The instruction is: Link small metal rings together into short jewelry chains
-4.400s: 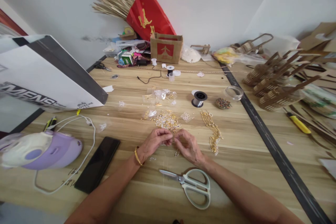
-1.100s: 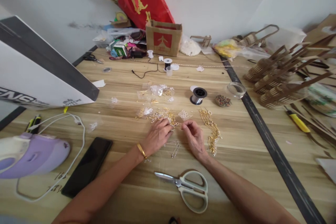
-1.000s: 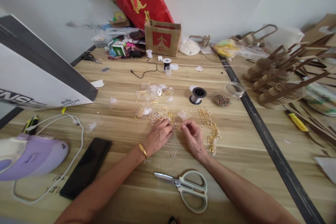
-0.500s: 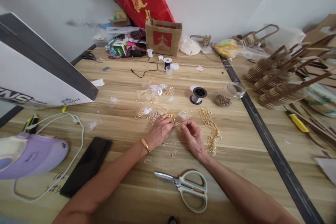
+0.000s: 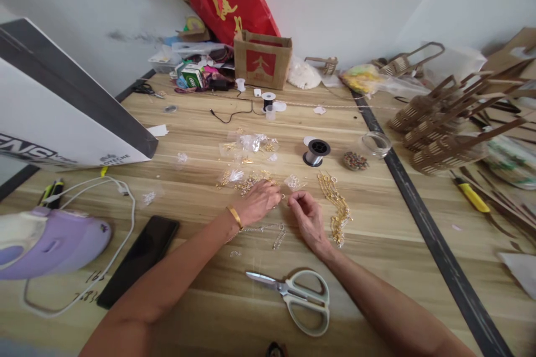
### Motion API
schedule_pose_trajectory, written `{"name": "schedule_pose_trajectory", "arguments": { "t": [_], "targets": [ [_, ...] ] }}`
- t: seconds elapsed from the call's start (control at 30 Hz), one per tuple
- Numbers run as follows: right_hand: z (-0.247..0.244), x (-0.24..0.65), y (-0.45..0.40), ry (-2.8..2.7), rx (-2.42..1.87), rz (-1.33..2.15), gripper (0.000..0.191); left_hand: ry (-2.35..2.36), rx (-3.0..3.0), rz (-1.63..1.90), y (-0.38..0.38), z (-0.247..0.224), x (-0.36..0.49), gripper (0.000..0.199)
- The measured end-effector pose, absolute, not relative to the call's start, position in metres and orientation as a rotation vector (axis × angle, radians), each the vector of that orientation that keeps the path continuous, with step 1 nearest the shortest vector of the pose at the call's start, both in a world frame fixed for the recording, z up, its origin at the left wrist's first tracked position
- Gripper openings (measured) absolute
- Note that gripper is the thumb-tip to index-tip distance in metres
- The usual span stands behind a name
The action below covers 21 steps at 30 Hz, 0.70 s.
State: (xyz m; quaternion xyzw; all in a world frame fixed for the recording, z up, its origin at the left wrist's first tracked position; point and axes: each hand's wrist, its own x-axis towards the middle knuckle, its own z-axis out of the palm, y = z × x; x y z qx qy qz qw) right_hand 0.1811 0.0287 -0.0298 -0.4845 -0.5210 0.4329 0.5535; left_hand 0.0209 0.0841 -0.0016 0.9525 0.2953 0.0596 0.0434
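My left hand [image 5: 260, 202], with a gold bracelet at the wrist, is over the near edge of a pile of small gold and silver jewellery findings [image 5: 251, 183]. Its fingers are bent together; a small ring [image 5: 283, 196] shows by their tips, but what they hold is hidden. Just to the right, my right hand [image 5: 309, 217] is closed in a pinch, its contents too small to name. A silver chain [image 5: 278, 239] lies below my left hand. Gold chains [image 5: 338, 209] lie right of my right hand. Scissors [image 5: 293, 295] with pale handles rest between my forearms.
A wire spool [image 5: 316, 153], a dish of beads [image 5: 355, 160] and a bag of rings [image 5: 294, 181] are beyond my hands. A black phone [image 5: 140, 262] lies beside my left forearm. Small woven baskets [image 5: 439, 148] and a yellow cutter [image 5: 473, 195] are at the right.
My left hand has shifted slightly right, its fingers drawn closer together. More of the silver chain shows beneath it. My right hand stays in nearly the same place, still pinched.
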Motion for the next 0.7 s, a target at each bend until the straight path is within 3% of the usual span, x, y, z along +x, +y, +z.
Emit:
{"name": "schedule_pose_trajectory", "arguments": {
  "t": [0.7],
  "targets": [
    [-0.030, 0.181, 0.028, -1.251, -1.145, 1.003, 0.019, 0.943, 2.855, 0.174, 0.083, 0.002, 0.024, 0.027]
  ]
}}
